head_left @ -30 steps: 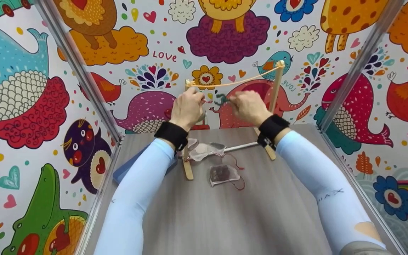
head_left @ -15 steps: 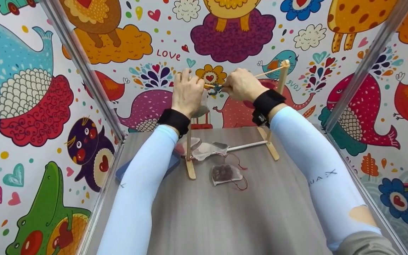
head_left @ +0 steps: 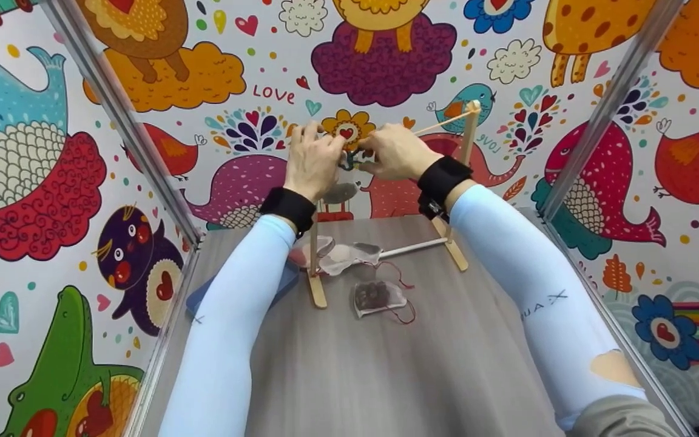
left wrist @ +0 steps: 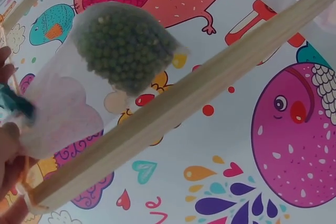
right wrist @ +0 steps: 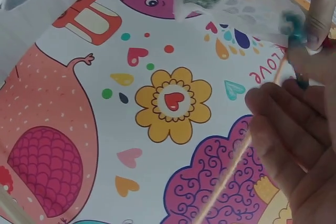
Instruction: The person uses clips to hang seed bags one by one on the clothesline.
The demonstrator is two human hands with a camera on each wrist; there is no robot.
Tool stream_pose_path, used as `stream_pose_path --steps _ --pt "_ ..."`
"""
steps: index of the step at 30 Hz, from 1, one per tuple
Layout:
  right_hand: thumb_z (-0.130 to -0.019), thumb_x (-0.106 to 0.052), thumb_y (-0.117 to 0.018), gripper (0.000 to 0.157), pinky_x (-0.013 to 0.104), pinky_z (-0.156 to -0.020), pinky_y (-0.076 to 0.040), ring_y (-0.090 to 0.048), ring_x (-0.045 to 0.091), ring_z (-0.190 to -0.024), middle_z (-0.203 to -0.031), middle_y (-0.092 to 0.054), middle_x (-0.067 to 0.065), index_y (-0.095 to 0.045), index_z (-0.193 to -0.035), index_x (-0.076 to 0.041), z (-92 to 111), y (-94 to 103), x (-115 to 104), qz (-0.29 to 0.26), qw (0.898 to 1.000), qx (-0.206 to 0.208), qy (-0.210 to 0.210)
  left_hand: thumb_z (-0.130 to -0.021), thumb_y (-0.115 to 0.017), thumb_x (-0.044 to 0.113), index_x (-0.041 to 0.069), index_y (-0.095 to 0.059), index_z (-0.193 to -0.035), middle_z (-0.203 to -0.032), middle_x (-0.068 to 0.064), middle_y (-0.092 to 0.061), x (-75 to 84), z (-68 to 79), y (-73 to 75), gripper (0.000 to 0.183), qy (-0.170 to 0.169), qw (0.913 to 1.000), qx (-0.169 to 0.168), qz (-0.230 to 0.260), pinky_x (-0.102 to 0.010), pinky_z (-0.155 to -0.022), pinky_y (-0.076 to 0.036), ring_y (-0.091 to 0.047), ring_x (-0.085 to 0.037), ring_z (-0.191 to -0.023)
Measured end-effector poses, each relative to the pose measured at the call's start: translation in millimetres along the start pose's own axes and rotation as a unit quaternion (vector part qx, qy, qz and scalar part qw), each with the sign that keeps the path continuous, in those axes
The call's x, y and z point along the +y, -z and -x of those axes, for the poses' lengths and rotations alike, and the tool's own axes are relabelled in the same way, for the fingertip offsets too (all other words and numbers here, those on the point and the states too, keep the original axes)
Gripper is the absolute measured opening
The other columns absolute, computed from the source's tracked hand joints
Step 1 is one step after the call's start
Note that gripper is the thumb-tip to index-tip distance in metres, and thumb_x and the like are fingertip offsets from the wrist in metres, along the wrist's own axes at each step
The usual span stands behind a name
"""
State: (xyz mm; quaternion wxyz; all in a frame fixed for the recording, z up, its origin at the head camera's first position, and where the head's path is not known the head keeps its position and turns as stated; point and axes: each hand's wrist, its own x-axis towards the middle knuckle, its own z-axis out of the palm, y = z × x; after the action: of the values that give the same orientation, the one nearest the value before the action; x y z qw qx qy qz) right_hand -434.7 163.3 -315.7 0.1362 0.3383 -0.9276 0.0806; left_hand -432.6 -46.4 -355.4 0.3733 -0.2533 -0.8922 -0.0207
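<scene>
My left hand [head_left: 313, 159] is at the left end of a thin orange cord [head_left: 443, 124], holding the top of a white drawstring pouch with green beans [left wrist: 128, 48]. The pouch hangs beside the wooden post [left wrist: 173, 103]. My right hand [head_left: 399, 152] meets it from the right and pinches a small dark green clip [right wrist: 296, 35] at the cord and the pouch's neck. Fingers hide part of the clip and the pouch's top. In the right wrist view, the other right-hand fingers [right wrist: 283, 145] are loosely bent below the clip.
The cord runs to a right wooden post [head_left: 469, 133]; a white rod [head_left: 413, 247] joins the posts low down. Pale pouches [head_left: 346, 258] lie by the left foot. A pouch with dark contents [head_left: 377, 296] lies in front. A blue tray [head_left: 204, 294] sits behind the left forearm.
My hands have come together at the cord's left end. The right hand has moved left with the green clip, and the pouch now hangs below the left hand.
</scene>
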Motion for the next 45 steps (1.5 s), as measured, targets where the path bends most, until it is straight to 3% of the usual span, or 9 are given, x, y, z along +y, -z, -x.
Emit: stream_pose_path --steps 7,14,17,19,25,31,37,41,45 --pt "-0.101 -0.029 -0.079 0.035 0.053 -0.086 -0.067 -0.081 0.036 -0.093 -0.107 -0.085 0.016 -0.078 -0.126 -0.005 16.8 -17.1 6.7 0.010 1.000 0.018 -0.003 -0.102 -0.080 0.029 0.008 -0.084 -0.113 -0.134 -0.014 -0.078 2.3 6.1 -4.4 0.024 -0.020 0.9997 -0.010 0.008 -0.056 -0.118 -0.047 -0.058 -0.039 -0.142" --pt "-0.104 -0.025 -0.078 0.037 0.053 -0.087 -0.065 -0.078 0.035 -0.089 -0.104 -0.083 0.017 -0.078 -0.134 -0.005 53.2 -47.1 15.2 -0.007 0.998 0.063 -0.030 -0.107 -0.070 0.026 0.008 -0.072 -0.122 -0.158 -0.025 -0.057 -14.4 34.9 -22.1 0.024 -0.040 0.9921 0.092 0.076 -0.060 -0.126 -0.045 -0.052 -0.043 -0.145" --pt "-0.105 -0.027 -0.076 0.037 0.055 -0.093 -0.064 -0.078 0.036 -0.095 -0.107 -0.083 0.017 -0.079 -0.134 -0.004 72.0 -60.6 20.9 -0.009 0.996 0.060 -0.059 -0.107 -0.067 0.024 0.006 -0.066 -0.132 -0.159 -0.029 -0.054 -34.3 59.8 -31.2 0.031 0.009 0.9864 0.113 0.120 -0.063 -0.127 -0.043 -0.051 -0.045 -0.145" --pt "-0.105 -0.028 -0.075 0.040 0.057 -0.097 -0.063 -0.078 0.038 -0.101 -0.110 -0.082 0.018 -0.078 -0.135 -0.002 85.5 -70.3 26.1 -0.009 0.994 0.052 -0.093 -0.107 -0.067 0.023 0.005 -0.065 -0.135 -0.159 -0.029 -0.054 -48.8 80.9 -38.8 0.034 0.060 0.9837 0.101 0.136 -0.063 -0.125 -0.044 -0.052 -0.046 -0.144" --pt "-0.103 -0.033 -0.078 0.053 0.062 -0.105 -0.063 -0.076 0.048 -0.121 -0.132 -0.079 0.023 -0.072 -0.144 0.000 125.8 -103.7 43.6 -0.007 0.981 0.022 -0.191 -0.104 -0.072 0.017 0.001 -0.067 -0.137 -0.155 -0.028 -0.057 -80.6 155.7 -70.4 0.037 0.197 0.9653 0.001 0.171 -0.063 -0.120 -0.048 -0.055 -0.049 -0.138" --pt "-0.099 -0.034 -0.082 0.064 0.065 -0.109 -0.061 -0.073 0.051 -0.128 -0.141 -0.073 0.028 -0.066 -0.150 0.002 159.7 -137.8 54.2 -0.026 0.967 0.004 -0.253 -0.102 -0.072 0.010 -0.002 -0.068 -0.133 -0.146 -0.029 -0.058 -87.0 229.1 -95.9 0.034 0.300 0.9300 -0.106 0.184 -0.064 -0.113 -0.051 -0.057 -0.051 -0.134" --pt "-0.095 -0.033 -0.085 0.080 0.066 -0.105 -0.062 -0.073 0.054 -0.127 -0.147 -0.070 0.033 -0.053 -0.163 -0.004 188.0 -167.7 56.6 -0.038 0.962 0.003 -0.269 -0.107 -0.067 0.019 -0.003 -0.070 -0.136 -0.142 -0.035 -0.063 -81.9 283.7 -112.8 0.037 0.379 0.8794 -0.236 0.166 -0.069 -0.109 -0.053 -0.060 -0.058 -0.133" --pt "-0.094 -0.031 -0.086 0.072 0.065 -0.105 -0.062 -0.075 0.054 -0.123 -0.139 -0.073 0.033 -0.062 -0.152 0.002 198.7 -178.9 54.7 -0.045 0.964 0.008 -0.262 -0.107 -0.063 0.020 -0.003 -0.073 -0.132 -0.135 -0.034 -0.072 -79.2 310.5 -116.5 0.035 0.451 0.8268 -0.290 0.170 -0.066 -0.103 -0.058 -0.069 -0.056 -0.125" --pt "-0.094 -0.032 -0.085 0.065 0.063 -0.109 -0.060 -0.073 0.053 -0.126 -0.141 -0.072 0.033 -0.069 -0.143 0.006 205.4 -184.1 53.1 -0.052 0.963 -0.003 -0.266 -0.106 -0.064 0.022 0.000 -0.076 -0.128 -0.131 -0.030 -0.078 -72.7 326.3 -110.8 0.034 0.518 0.7774 -0.314 0.170 -0.061 -0.096 -0.061 -0.074 -0.050 -0.119"
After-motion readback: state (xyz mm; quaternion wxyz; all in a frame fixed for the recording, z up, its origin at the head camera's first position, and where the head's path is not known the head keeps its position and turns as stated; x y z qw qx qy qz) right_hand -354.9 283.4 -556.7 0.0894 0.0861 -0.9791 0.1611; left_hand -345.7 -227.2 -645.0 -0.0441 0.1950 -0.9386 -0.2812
